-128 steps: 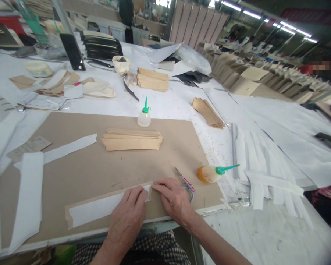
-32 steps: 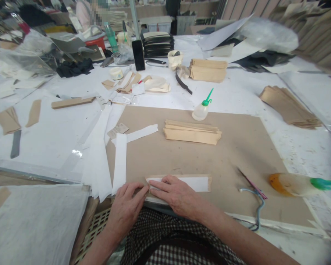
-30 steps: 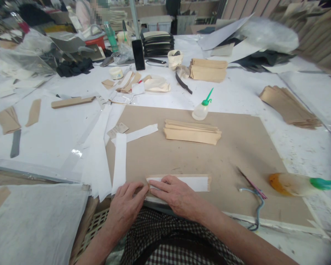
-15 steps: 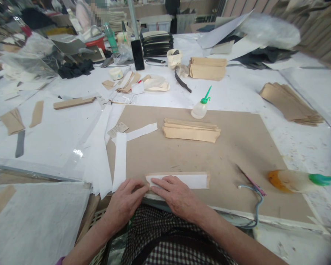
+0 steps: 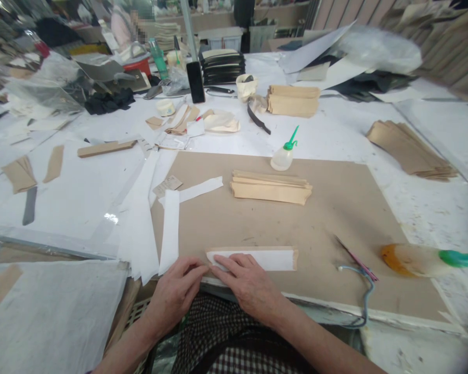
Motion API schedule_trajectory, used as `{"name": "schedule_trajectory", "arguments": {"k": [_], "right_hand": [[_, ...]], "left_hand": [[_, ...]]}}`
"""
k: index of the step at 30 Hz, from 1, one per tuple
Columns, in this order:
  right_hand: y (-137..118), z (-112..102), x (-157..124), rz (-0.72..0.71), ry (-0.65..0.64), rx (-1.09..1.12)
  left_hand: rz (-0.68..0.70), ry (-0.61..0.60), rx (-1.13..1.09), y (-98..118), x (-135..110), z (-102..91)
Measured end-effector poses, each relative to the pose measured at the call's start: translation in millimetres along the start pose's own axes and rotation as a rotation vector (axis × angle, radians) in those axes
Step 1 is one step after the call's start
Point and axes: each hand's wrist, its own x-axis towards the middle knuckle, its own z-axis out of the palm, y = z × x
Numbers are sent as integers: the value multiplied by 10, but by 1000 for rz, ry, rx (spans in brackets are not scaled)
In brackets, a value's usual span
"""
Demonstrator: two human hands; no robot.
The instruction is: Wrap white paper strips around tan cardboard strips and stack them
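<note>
A tan strip (image 5: 295, 258) lies flat near the front edge of a brown board, with a narrower white strip (image 5: 275, 259) on top of it. My right hand (image 5: 253, 284) rests on the left part of the white strip, its fingers stretched out flat and pressing down. At the near left corner of the tan strip, the thumb and fingers of my left hand (image 5: 179, 285) come together in a pinch; the fingertips partly hide that corner. Behind them on the board is a stack of tan strips (image 5: 271, 192). Loose white strips (image 5: 169, 228) lie just left of my hands.
A small bottle with a green spout (image 5: 282, 158) stands at the board's (image 5: 315, 223) back edge. To the right lie a pink-handled thin tool (image 5: 359, 259), a blue cord (image 5: 365, 301) and an amber-stained bottle (image 5: 411, 259). Tan pieces (image 5: 409, 150) and a phone (image 5: 195, 83) are farther back.
My left fingertips have shifted slightly and my right hand presses in nearly the same spot on the white strip. The view has tilted a little; the strips have not visibly moved.
</note>
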Motion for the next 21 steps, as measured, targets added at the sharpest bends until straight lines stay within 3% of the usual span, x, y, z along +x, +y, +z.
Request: {"name": "schedule_trajectory", "arguments": {"k": [4,14,21], "right_hand": [[-14,-30,16,1,-20,-2],[-20,-56,18,-5,-20,-24],[-15,-41,17,-11,6,-32]], "left_hand": [[-47,29,4,-79,122,-18],[8,-242,-5,-248,599,-222],[64,-252,35,-245,627,-178]]}}
